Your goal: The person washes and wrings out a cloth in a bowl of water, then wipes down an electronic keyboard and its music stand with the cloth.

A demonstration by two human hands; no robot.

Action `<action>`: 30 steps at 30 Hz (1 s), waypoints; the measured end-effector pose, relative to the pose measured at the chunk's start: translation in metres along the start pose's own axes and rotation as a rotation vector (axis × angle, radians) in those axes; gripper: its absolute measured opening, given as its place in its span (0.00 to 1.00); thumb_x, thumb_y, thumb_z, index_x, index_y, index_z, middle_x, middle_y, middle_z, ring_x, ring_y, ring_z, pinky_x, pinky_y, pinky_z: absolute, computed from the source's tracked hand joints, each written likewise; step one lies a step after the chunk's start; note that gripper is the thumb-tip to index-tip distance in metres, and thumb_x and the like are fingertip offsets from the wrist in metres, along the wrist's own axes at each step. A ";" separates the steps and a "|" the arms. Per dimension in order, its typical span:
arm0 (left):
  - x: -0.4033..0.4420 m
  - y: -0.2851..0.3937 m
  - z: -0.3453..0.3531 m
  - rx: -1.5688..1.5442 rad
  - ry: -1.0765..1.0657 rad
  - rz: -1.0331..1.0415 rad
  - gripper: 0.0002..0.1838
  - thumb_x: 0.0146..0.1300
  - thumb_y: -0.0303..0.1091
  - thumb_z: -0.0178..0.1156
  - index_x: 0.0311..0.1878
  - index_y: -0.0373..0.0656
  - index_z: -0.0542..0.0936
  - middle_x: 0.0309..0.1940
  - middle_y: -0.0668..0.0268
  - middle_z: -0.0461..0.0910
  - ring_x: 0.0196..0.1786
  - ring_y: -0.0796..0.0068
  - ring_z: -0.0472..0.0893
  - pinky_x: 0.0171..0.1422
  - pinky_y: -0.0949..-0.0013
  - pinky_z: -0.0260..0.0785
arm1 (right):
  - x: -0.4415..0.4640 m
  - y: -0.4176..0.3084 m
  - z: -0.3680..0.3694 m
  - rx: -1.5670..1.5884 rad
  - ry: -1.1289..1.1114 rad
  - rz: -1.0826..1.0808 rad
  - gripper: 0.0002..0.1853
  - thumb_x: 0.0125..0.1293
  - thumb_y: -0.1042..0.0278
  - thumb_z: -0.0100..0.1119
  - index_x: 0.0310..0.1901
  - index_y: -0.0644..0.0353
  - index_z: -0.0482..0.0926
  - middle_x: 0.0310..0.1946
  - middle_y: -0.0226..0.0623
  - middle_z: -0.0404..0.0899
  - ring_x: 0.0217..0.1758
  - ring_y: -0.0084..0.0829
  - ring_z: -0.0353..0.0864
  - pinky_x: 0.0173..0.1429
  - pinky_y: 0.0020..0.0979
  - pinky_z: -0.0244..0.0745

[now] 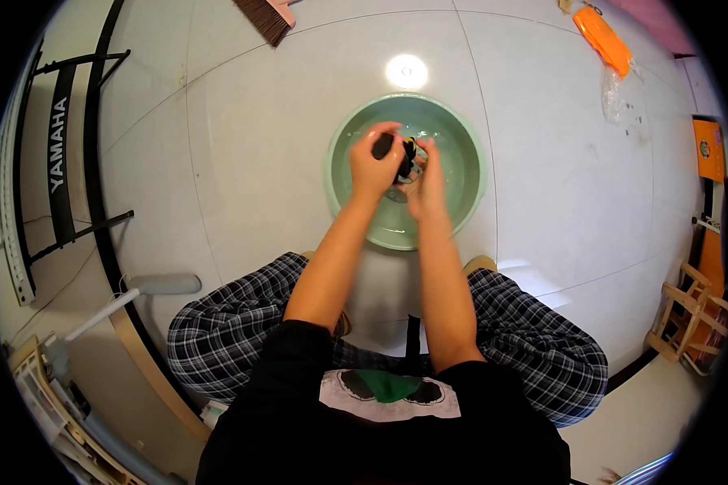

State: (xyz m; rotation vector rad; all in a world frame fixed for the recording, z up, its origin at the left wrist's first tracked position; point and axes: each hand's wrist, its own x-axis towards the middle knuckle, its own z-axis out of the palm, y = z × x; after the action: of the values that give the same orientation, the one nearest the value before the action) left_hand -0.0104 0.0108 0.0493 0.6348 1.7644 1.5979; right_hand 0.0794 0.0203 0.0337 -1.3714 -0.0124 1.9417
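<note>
Over a pale green basin point(337, 212) on the floor, I hold a small black item with a bit of yellow point(387, 148) in both hands. Its kind is not clear; it looks dark and bunched up. My left hand point(369, 167) is closed around its left side, fingers curled over the top. On the other side, my right hand point(425, 179) grips the item's right edge between thumb and fingers. Shallow clear water point(449, 166) lies in the basin below. The hands hide part of the item.
A brush with brown bristles point(261, 20) lies at the top. An orange packet point(603, 42) and clear plastic point(612, 95) lie upper right. A black YAMAHA stand point(59, 145) runs along the left, near a grey-headed appliance point(166, 284). A wooden frame point(681, 301) stands at right.
</note>
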 end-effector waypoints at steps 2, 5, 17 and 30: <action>0.001 0.006 -0.004 0.322 -0.362 0.430 0.05 0.53 0.23 0.60 0.34 0.40 0.80 0.28 0.63 0.80 0.35 0.70 0.81 0.42 0.70 0.72 | -0.005 -0.031 -0.008 -0.072 -0.083 0.160 0.31 0.62 0.36 0.52 0.51 0.59 0.72 0.52 0.40 0.70 0.56 0.35 0.70 0.58 0.52 0.67; -0.004 0.024 0.006 0.357 -0.560 0.576 0.06 0.44 0.24 0.60 0.28 0.42 0.79 0.25 0.65 0.78 0.31 0.65 0.78 0.38 0.68 0.70 | -0.002 -0.053 -0.006 -0.021 -0.306 0.431 0.28 0.64 0.41 0.53 0.43 0.66 0.75 0.44 0.39 0.77 0.43 0.35 0.78 0.47 0.45 0.77; -0.010 0.024 0.022 0.378 -0.534 0.853 0.09 0.43 0.23 0.58 0.30 0.43 0.82 0.27 0.66 0.79 0.36 0.62 0.79 0.51 0.59 0.70 | 0.039 -0.008 -0.016 0.212 -0.250 0.312 0.10 0.66 0.64 0.48 0.33 0.60 0.74 0.30 0.34 0.77 0.35 0.28 0.77 0.38 0.31 0.74; -0.016 0.002 0.017 -0.331 0.049 -0.391 0.17 0.61 0.23 0.48 0.53 0.29 0.73 0.23 0.66 0.73 0.26 0.79 0.70 0.37 0.74 0.69 | 0.019 0.028 -0.001 -0.154 0.044 -0.556 0.05 0.55 0.77 0.42 0.24 0.64 0.68 0.23 0.30 0.68 0.26 0.21 0.64 0.30 0.26 0.63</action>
State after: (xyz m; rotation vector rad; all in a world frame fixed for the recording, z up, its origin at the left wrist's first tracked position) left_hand 0.0127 0.0101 0.0529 0.0857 1.4945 1.5822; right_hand 0.0619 0.0108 0.0064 -1.3309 -0.4808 1.4646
